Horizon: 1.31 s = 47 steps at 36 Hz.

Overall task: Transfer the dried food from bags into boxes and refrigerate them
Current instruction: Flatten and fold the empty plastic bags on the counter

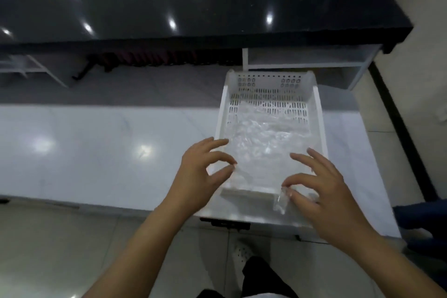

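Both my hands are over the near end of the white perforated basket (271, 94), which sits on the pale table (96, 152) just ahead of me. A clear plastic bag (261, 143) lies flat inside it, spread between my 2 hands and running away from my fingertips toward the far wall. What it holds I cannot make out; it looks crumpled and see-through.

My left hand (203, 174) has nothing in it: fingers spread and lightly bent, tips hovering at the bag's left edge. My right hand (321, 191) pinches a small tab of clear film (281, 202) at the basket's near rim, between thumb and forefinger, the other fingers fanned out above it.

I judge this the step of getting the bag up and open. To do it well, I would bring my left fingers down onto the left edge to match the right-hand pinch, then lift with both sides level so nothing slides out. Thin film slips and tears, so a firm, slow pull suits it. No boxes show near my hands.
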{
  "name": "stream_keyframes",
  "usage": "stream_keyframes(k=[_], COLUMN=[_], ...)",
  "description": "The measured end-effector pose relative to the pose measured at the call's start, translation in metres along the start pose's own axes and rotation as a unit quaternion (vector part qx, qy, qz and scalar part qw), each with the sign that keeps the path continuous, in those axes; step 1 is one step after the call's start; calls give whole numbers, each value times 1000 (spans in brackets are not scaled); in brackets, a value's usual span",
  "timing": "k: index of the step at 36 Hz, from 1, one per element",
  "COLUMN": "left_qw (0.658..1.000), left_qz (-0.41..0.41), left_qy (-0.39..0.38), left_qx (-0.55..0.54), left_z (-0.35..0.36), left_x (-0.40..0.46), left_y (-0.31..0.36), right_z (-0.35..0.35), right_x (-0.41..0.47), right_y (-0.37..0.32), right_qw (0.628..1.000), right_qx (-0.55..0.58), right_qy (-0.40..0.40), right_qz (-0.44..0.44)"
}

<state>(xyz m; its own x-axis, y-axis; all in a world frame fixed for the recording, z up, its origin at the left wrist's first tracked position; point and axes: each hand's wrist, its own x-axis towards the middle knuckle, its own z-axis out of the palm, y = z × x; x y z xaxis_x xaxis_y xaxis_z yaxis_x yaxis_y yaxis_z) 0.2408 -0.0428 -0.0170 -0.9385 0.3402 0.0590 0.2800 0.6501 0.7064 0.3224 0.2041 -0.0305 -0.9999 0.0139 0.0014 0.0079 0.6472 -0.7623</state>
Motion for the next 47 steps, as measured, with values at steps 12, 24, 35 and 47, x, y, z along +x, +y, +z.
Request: stream_keyframes(k=[12, 24, 35, 47], left_qw=[963, 958, 926, 903], left_qz=[-12, -27, -226, -296], left_qy=[190, 237, 227, 253], left_qx=[-193, -159, -200, -183], left_z=[-140, -232, -221, -257], left_x=[72, 16, -15, -23], left_y=[-7, -134, -318, -414], right_z=[-11, 121, 256, 315], right_x=[85, 129, 181, 203], right_y=[-131, -196, -189, -224], right_qw=[982, 969, 973, 976], right_qx=[128, 113, -80, -108], right_qy=[7, -77, -153, -130], right_qz=[-142, -206, -155, -140])
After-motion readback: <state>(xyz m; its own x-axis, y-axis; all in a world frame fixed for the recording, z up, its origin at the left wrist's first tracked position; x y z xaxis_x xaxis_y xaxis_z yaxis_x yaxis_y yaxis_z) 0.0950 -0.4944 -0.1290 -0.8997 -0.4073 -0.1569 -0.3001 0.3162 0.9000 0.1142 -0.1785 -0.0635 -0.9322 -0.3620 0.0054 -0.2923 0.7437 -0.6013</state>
